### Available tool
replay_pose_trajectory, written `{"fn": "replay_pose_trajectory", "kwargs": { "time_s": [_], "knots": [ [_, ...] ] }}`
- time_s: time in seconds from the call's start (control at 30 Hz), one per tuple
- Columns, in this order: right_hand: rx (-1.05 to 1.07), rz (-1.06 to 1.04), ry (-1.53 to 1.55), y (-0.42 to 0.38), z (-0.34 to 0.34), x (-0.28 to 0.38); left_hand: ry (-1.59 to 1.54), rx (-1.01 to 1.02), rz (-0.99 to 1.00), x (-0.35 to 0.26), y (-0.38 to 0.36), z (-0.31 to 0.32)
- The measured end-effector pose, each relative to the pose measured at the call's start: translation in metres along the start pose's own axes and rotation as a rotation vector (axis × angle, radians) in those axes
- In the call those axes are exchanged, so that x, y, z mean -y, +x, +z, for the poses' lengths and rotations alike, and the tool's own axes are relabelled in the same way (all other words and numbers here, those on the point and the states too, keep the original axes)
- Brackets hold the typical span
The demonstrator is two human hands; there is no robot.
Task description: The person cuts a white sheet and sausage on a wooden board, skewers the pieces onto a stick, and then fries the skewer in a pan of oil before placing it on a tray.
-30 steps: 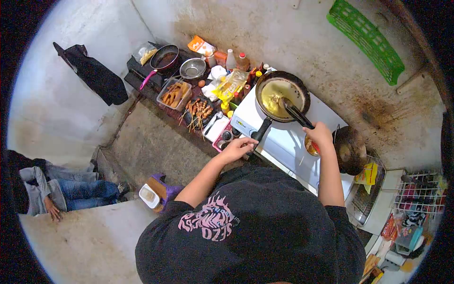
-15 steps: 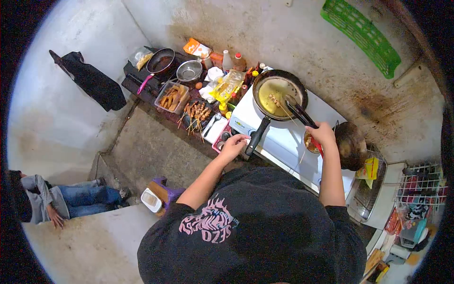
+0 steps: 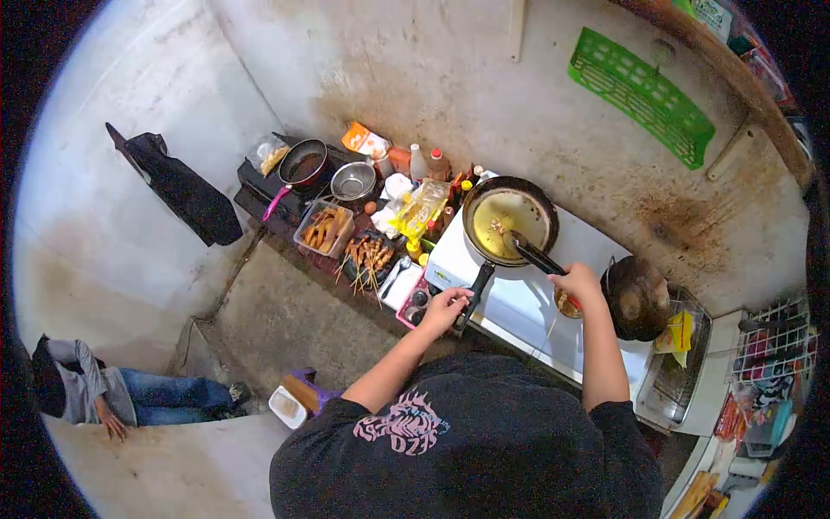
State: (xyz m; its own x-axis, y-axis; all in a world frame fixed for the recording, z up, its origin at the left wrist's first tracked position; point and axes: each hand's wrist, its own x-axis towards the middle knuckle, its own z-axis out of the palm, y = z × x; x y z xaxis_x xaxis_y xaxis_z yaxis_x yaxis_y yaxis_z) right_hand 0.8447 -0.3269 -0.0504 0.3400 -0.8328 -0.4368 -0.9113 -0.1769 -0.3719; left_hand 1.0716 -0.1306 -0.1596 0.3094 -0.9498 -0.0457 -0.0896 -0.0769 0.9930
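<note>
My right hand [image 3: 581, 284] is closed around black tongs [image 3: 534, 255], whose tips reach into the oil of a dark frying pan [image 3: 553, 216]. Small pieces of meat [image 3: 497, 227] lie in the yellowish oil beside the tong tips. My left hand [image 3: 446, 310] has its curled fingers at the pan's black handle [image 3: 475, 298]; they appear to grip its edge. The pan sits on a white stove [image 3: 510, 298]. Below my right hand is a small bowl [image 3: 566, 303], partly hidden, with a stick poking out.
Left of the stove are skewers on a dark plate [image 3: 367, 259], a plastic food tub [image 3: 325, 227], a strainer [image 3: 354, 182], a small pan [image 3: 303, 163] and several bottles. A dark wok [image 3: 638, 298] stands to the right. Another person [image 3: 95, 381] is at far left.
My left hand has come down against the pan handle. The tongs have shifted slightly left in the pan, and the long stick seen there before no longer shows. The view has tilted.
</note>
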Motion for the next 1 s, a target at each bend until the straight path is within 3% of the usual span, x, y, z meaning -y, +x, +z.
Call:
{"fn": "replay_pose_trajectory", "kwargs": {
  "time_s": [0.1, 0.3, 0.7, 0.83, 0.87, 1.0],
  "knots": [
    [-0.119, -0.022, -0.044, 0.006, 0.01, -0.004, -0.091, 0.016, -0.103, 0.006, -0.005, -0.001],
    [-0.055, 0.025, 0.057, 0.0, 0.009, -0.002, -0.107, 0.009, -0.161, -0.002, -0.014, -0.006],
    [-0.23, -0.073, 0.536, -0.03, 0.018, -0.033, -0.182, -0.159, -0.156, 0.03, -0.014, -0.021],
    [-0.254, -0.052, 0.555, -0.032, 0.028, -0.043, -0.143, -0.113, -0.266, 0.024, -0.009, -0.02],
    [-0.259, -0.086, 0.531, -0.035, 0.029, -0.044, -0.143, -0.129, -0.18, 0.034, -0.006, -0.018],
    [-0.292, -0.098, 0.527, -0.035, 0.037, -0.053, -0.11, -0.166, -0.203, -0.001, -0.007, -0.011]
  ]
}}
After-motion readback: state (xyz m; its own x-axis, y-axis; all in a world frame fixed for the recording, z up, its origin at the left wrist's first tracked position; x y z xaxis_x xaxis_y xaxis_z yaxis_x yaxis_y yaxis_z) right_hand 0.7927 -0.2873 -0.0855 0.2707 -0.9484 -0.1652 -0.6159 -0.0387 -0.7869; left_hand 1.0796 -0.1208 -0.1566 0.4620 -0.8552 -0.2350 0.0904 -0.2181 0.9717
